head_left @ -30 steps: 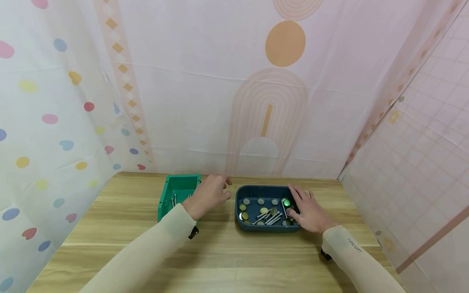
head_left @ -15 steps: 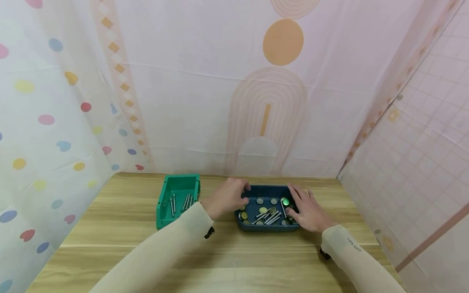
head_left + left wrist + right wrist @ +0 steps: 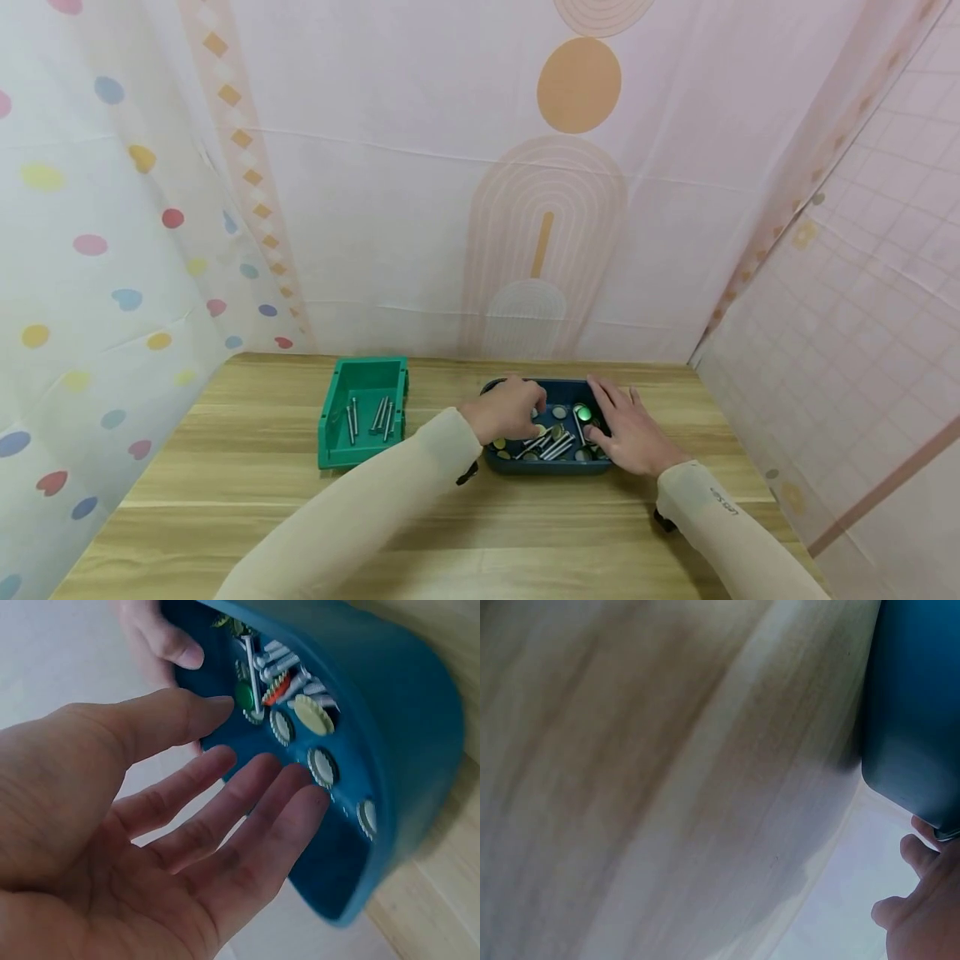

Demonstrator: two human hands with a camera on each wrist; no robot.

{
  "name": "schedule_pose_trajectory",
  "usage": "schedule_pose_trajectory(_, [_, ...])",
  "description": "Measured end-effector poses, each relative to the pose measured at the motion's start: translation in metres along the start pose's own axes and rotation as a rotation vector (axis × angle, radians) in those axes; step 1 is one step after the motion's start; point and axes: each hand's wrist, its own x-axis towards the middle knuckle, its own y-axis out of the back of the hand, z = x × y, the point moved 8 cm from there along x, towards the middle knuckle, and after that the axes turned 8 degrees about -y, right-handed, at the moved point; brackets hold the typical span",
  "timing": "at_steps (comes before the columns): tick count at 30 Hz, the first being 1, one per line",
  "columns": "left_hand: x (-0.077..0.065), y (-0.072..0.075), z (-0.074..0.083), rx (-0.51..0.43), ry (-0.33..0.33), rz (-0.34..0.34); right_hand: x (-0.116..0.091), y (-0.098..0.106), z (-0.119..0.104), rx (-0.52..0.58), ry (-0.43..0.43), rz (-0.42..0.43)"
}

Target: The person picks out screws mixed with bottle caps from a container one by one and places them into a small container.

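A dark blue box (image 3: 551,468) holds bottle caps (image 3: 313,715) and several silver bolts (image 3: 561,447) in a loose heap. My left hand (image 3: 506,410) hovers over the left part of this box, holding nothing. In the left wrist view its fingers are spread and gently bent, with the thumb apart from them. My right hand (image 3: 637,433) grips the box's right end, the thumb inside the wall and the fingers outside. One green cap (image 3: 583,413) lies close to that thumb, beside a bolt.
A green bin (image 3: 360,457) stands to the left on the wooden table (image 3: 495,542), with several bolts (image 3: 381,415) inside. Patterned cloth (image 3: 390,208) hangs behind the table and along both sides.
My left hand has moved right from beside the green bin to over the blue box, uncovering the bolts in the bin. The right hand has stayed at the box's end.
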Motion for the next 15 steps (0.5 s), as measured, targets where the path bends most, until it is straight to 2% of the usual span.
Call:
schedule_pose_trajectory(1, [0.011, -0.011, -0.007, 0.001, 0.001, -0.014, 0.000, 0.000, 0.000, 0.001, 0.000, 0.000])
schedule_pose_trajectory(2, [0.016, -0.017, -0.005, 0.021, 0.012, -0.023, 0.000, 0.000, 0.000, -0.001, 0.001, 0.000])
schedule_pose_trajectory(4, [0.036, -0.038, -0.016, 0.046, -0.003, -0.041, 0.000, -0.001, 0.001, -0.001, 0.001, -0.002])
schedule_pose_trajectory(5, [0.041, -0.043, -0.016, 0.062, -0.005, -0.061, 0.000, -0.001, 0.001, 0.000, 0.002, -0.002])
schedule_pose_trajectory(8, [0.045, -0.047, -0.006, 0.060, -0.010, -0.113, 0.001, -0.002, 0.003, -0.002, 0.004, 0.001])
schedule_pose_trajectory(9, [0.051, -0.052, -0.011, 0.042, -0.012, -0.130, 0.001, -0.002, 0.003, -0.001, 0.005, 0.004])
schedule_pose_trajectory(15, [0.049, -0.049, -0.008, 0.016, 0.120, -0.166, 0.001, -0.002, 0.004, -0.005, 0.019, 0.018])
